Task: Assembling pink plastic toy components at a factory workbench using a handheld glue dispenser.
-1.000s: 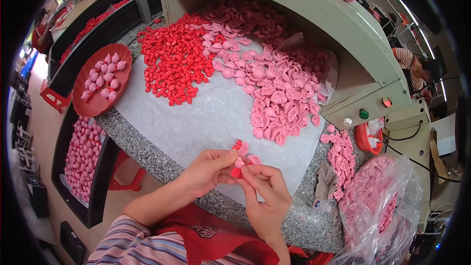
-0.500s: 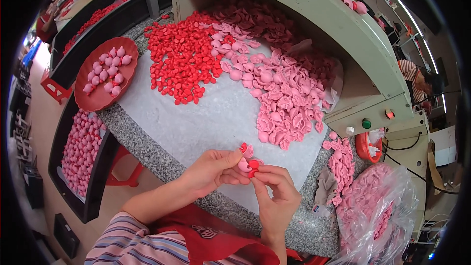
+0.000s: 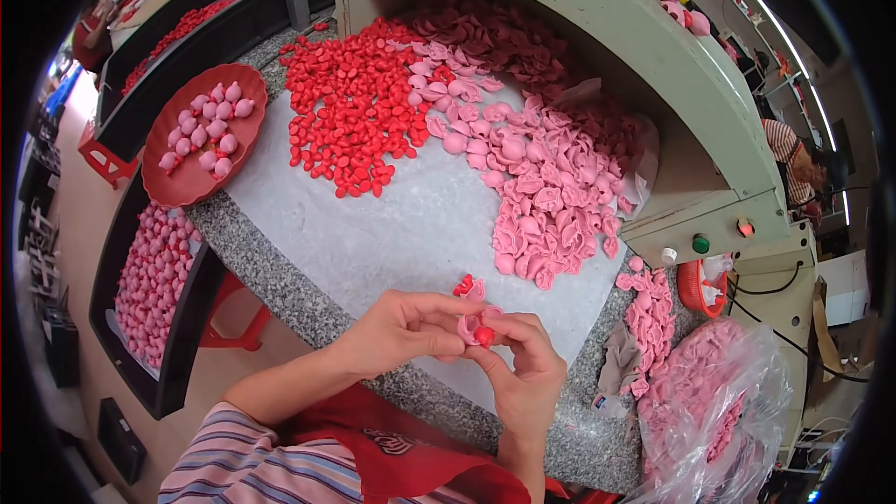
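Note:
Over the near part of a white sheet [image 3: 411, 224], my two hands meet around a small hollow pink rubbery piece [image 3: 469, 328] with a round red piece [image 3: 484, 336] at its opening. My left hand [image 3: 401, 331] pinches the pink piece from the left, its fingers closed. From the right, my right hand [image 3: 523, 355] has its thumb and fingertips closed at the red piece and the pink rim. Fingers partly hide both pieces. Just beyond my fingertips, another pink piece [image 3: 477, 290] and a small red piece [image 3: 464, 285] seem to lie on the sheet.
Ahead are a red-piece heap [image 3: 350, 112] and a pink-piece heap [image 3: 551, 196], partly under a grey-green machine housing [image 3: 747, 121]. A red-brown bowl [image 3: 168, 182] and a black tray [image 3: 177, 355] hold pink-and-red pieces at left. A plastic bag [image 3: 719, 401] of pink pieces sits right.
My fingers have shifted around the pink piece, and the red piece has turned and sits at its opening. The view has moved slightly.

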### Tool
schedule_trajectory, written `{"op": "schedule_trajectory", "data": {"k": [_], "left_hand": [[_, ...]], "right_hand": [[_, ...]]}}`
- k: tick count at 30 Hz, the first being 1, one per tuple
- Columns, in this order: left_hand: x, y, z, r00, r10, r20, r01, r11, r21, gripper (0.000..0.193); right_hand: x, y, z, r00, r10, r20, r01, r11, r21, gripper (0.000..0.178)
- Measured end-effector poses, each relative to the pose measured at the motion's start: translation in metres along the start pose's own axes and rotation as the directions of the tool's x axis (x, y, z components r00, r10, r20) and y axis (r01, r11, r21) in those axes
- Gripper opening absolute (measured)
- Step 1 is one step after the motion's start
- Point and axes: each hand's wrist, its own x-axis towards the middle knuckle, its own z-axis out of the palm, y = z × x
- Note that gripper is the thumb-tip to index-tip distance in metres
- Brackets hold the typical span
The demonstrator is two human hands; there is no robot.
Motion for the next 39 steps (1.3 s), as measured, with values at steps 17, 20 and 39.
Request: {"op": "schedule_trajectory", "data": {"k": [17,20,39], "left_hand": [[0.006,-0.008,-0.006,0.991,0.115,-0.064,-0.116,0.993,-0.005,0.019],[0.007,-0.007,-0.007,0.998,-0.018,-0.052,0.015,0.998,-0.058,0.020],[-0.003,-0.011,-0.008,0.989,0.138,-0.058,-0.133,0.988,0.075,0.016]], "right_hand": [[-0.003,-0.013,0.015,0.993,0.054,-0.103,-0.070,0.986,-0.152,0.034],[0.002,-0.013,0.015,0.991,0.092,-0.093,-0.107,0.979,-0.176,0.033],[-0.004,0.009,0.019,0.950,-0.313,-0.002,0.278,0.844,-0.458,0.022]]}}
